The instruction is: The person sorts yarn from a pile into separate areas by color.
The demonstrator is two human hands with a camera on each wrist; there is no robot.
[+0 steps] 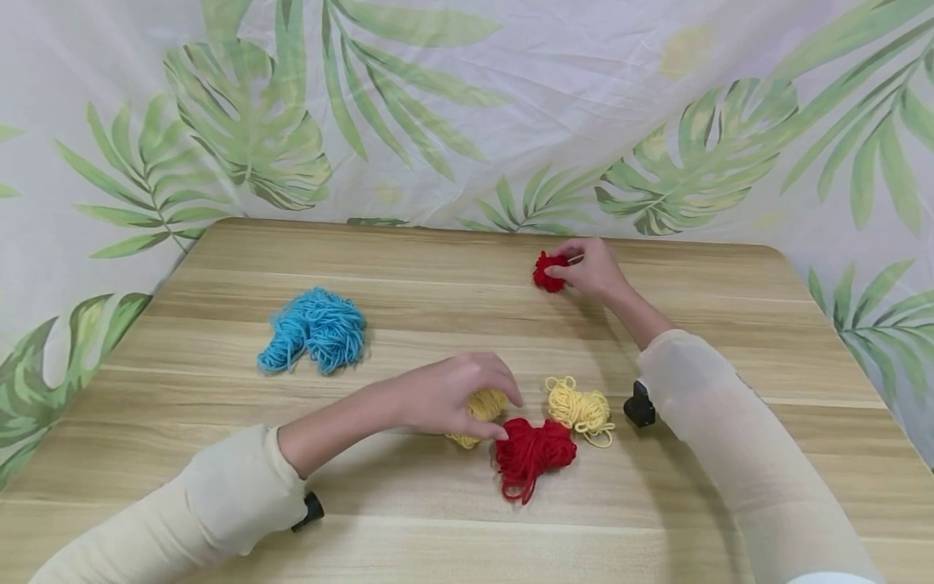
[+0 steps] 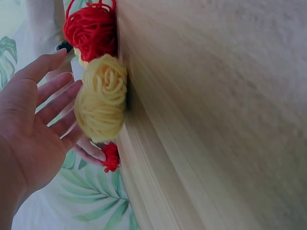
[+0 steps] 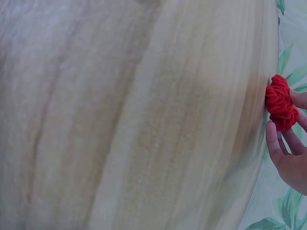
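Observation:
My right hand (image 1: 594, 269) pinches a small red yarn ball (image 1: 546, 274) near the table's far edge. In the right wrist view, thumb and fingers lie on either side of that red yarn ball (image 3: 281, 103). My left hand (image 1: 456, 395) is above and beside a yellow yarn ball (image 1: 485, 405), partly hiding it, with fingers loosely bent. The left wrist view has the fingers reaching along the yellow yarn ball (image 2: 101, 103), without a grip on it. A larger red yarn bundle (image 1: 533, 454) lies just right of the left hand's thumb. Another yellow yarn bundle (image 1: 580, 407) sits behind it.
Two blue yarn bundles (image 1: 321, 331) lie together at the left of the wooden table (image 1: 409, 535). A leaf-patterned cloth (image 1: 554, 97) hangs behind the far edge. Black wrist devices (image 1: 640, 405) stick out from the sleeves.

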